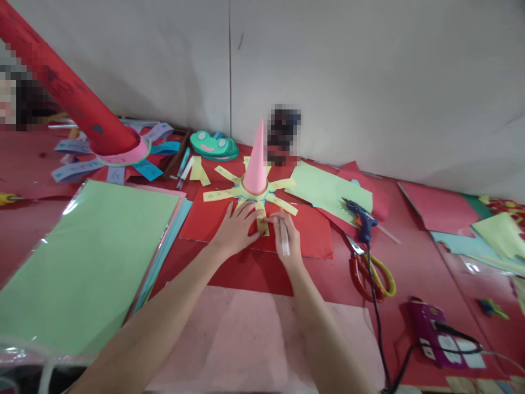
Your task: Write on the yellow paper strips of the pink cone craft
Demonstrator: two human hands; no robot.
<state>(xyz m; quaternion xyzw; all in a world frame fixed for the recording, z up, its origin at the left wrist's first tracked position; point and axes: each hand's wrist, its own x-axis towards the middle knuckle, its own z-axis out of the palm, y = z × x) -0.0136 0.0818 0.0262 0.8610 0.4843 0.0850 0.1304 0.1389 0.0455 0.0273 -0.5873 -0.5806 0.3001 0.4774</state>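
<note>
A pink paper cone (256,167) stands upright in the middle of a ring of yellow paper strips (221,195) that spread out like rays over a red sheet (315,232). My left hand (238,227) lies flat with its fingers spread beside the front strip, fingertips near the foot of the cone. On the other side of that strip, my right hand (289,238) is closed around a white pen (284,235), its tip by the paper. Dark marks show on several strips, too small to read.
At right lie a blue glue gun (364,221) with its cord, scissors (371,273) and a purple box (437,334) with a cable. Green sheets in plastic (102,246) cover the left. A red tube (82,93) rises behind them, near green frog cutouts (213,145).
</note>
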